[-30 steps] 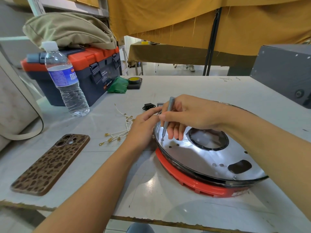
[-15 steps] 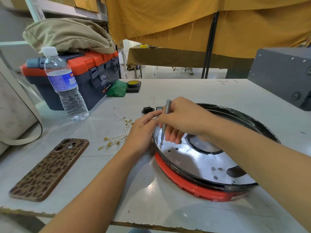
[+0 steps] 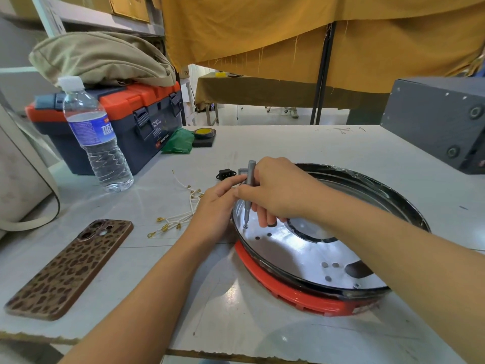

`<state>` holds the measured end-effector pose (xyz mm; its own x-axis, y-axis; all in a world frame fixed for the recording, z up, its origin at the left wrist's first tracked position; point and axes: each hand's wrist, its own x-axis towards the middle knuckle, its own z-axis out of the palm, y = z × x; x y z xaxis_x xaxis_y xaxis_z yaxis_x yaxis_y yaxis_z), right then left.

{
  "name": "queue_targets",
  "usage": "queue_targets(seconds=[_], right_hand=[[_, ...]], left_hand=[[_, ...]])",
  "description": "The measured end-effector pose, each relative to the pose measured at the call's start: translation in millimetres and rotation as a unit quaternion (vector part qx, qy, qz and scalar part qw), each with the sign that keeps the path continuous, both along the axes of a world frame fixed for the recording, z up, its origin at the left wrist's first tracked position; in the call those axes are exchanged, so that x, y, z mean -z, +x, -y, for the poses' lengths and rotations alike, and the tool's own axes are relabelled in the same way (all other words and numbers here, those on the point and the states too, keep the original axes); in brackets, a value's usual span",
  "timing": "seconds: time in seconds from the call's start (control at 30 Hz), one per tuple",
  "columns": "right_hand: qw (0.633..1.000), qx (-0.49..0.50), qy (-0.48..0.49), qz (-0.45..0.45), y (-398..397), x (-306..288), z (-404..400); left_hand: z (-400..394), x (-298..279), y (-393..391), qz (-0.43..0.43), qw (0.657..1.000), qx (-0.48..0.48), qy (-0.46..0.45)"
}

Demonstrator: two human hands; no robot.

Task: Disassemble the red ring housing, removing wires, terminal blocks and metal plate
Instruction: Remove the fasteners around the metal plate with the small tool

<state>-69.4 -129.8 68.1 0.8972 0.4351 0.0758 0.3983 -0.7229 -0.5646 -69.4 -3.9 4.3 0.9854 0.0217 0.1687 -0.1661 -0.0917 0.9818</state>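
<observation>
The red ring housing (image 3: 294, 298) lies on the table with a shiny metal plate (image 3: 296, 250) and a black rim on top. My right hand (image 3: 278, 193) grips a grey screwdriver (image 3: 249, 190), held upright with its tip on a screw at the plate's left edge. My left hand (image 3: 217, 203) rests against the housing's left rim, fingers lying straight. Loose white wires with gold terminals (image 3: 178, 219) lie to the left of it. A black connector (image 3: 226, 174) and a small grey part (image 3: 242, 171) sit just behind my hands.
A leopard-print phone (image 3: 68, 266) lies at the front left. A water bottle (image 3: 95, 137) and an orange-and-blue toolbox (image 3: 136, 119) with a khaki bag on it stand at the back left. A green pouch (image 3: 178, 141), a tape roll (image 3: 204, 133) and a grey box (image 3: 441, 119) lie farther back.
The view has tilted up slightly, showing more of the black rim. Both hands stay at the plate's left edge; the screwdriver stands a little more upright.
</observation>
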Motion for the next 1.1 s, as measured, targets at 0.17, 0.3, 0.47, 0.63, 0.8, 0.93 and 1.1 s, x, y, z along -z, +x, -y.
queue_targets(seconds=[0.17, 0.3, 0.47, 0.63, 0.8, 0.93, 1.1], right_hand=[[0.999, -0.030, -0.010, 0.008, 0, 0, 2], [0.997, -0.073, 0.010, -0.026, 4, -4, 11], [0.992, -0.112, 0.010, -0.050, 8, -8, 16], [0.991, -0.115, 0.023, -0.071, 9, -9, 18], [0.993, -0.061, 0.063, -0.081, 5, -1, 8], [0.983, -0.016, 0.134, -0.127, 3, 4, 4], [0.971, 0.020, 0.179, -0.158, 2, 5, 5]], left_hand=[[0, -1, -1, 0.003, 1.000, 0.004, -0.003], [-1, 0, -1, 0.014, 1.000, 0.007, 0.005], [-1, 1, -1, 0.008, 1.000, 0.005, 0.008], [-2, 1, 0, 0.000, 1.000, -0.001, 0.008], [-1, 0, -2, 0.001, 1.000, -0.003, 0.001], [0, -3, -3, -0.002, 1.000, -0.004, -0.008], [2, -4, -4, 0.003, 1.000, -0.008, -0.007]])
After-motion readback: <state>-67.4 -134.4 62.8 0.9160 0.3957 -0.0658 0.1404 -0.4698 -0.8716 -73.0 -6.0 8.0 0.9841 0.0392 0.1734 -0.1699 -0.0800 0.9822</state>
